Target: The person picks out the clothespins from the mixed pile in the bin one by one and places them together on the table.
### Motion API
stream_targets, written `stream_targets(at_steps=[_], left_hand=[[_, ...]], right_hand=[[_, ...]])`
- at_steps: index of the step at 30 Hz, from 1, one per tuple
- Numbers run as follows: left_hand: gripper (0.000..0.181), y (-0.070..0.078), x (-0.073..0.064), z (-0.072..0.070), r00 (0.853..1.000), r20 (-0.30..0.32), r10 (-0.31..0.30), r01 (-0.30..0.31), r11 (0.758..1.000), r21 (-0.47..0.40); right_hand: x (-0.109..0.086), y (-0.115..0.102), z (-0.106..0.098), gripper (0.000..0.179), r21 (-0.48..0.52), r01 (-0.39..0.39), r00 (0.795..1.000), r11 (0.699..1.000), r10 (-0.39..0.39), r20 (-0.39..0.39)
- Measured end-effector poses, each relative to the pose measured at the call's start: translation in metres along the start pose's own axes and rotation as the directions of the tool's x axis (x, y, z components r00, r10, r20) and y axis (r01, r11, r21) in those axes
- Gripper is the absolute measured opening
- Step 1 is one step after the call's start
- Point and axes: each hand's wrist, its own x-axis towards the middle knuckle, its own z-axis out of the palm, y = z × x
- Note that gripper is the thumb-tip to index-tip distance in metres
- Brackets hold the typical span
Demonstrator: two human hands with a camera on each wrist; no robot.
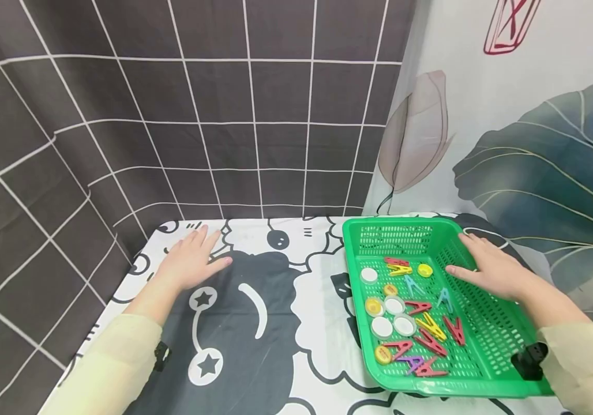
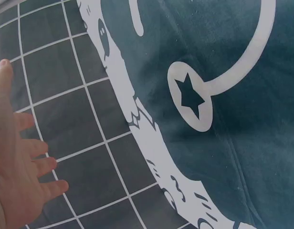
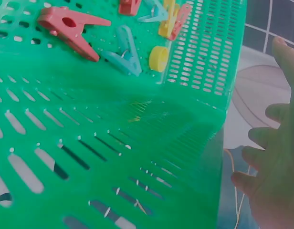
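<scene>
My left hand (image 1: 191,259) is over the printed cloth on the left, fingers extended, holding nothing; the left wrist view shows the same hand (image 2: 18,176) with its fingers spread. My right hand (image 1: 494,266) reaches over the right side of a green plastic basket (image 1: 351,253), fingers straight and nothing in them. Inside the basket lie red clothespins (image 1: 430,342), yellow clothespins (image 1: 431,327), blue clothespins (image 1: 444,299) and a purple clothespin (image 1: 412,362). Among them are several white caps (image 1: 405,325) and yellow caps (image 1: 383,354), mostly toward the basket's left side.
Under the basket spreads a black-and-white cartoon cloth (image 1: 322,311). A dark gridded curtain (image 1: 224,144) rises at the back and left. On the right hangs a pale curtain (image 1: 483,115) printed with leaves. A thin white cord (image 1: 483,231) lies behind the right hand.
</scene>
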Motion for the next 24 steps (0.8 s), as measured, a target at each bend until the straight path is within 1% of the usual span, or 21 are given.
stream_targets(at_steps=[6, 12, 16, 22, 24], left_hand=[[0.08, 0.003, 0.002, 0.002, 1.0, 0.025, -0.004, 0.004, 1.0, 0.002], [0.082, 0.007, 0.005, 0.001, 1.0, 0.015, -0.006, 0.006, 1.0, -0.012], [0.08, 0.013, 0.008, -0.001, 1.0, 0.01, 0.008, -0.007, 1.0, -0.03], [0.078, 0.026, 0.013, 0.001, 0.998, -0.031, 0.046, -0.047, 0.998, -0.041], [0.077, 0.03, 0.015, 0.001, 0.998, -0.034, 0.054, -0.055, 0.998, -0.04]], right_hand=[[0.0, 0.004, -0.001, 0.093, 0.007, -0.003, 1.0, 1.0, 0.003, 0.009], [0.002, 0.006, -0.008, 0.093, 0.005, 0.017, 1.0, 1.0, -0.017, -0.001], [0.004, 0.006, -0.001, 0.094, 0.006, 0.007, 1.0, 1.0, -0.007, 0.016], [0.005, 0.01, 0.012, 0.093, 0.002, 0.005, 1.0, 1.0, -0.005, 0.003], [0.005, 0.011, 0.016, 0.092, 0.004, 0.001, 1.0, 1.0, -0.001, 0.009]])
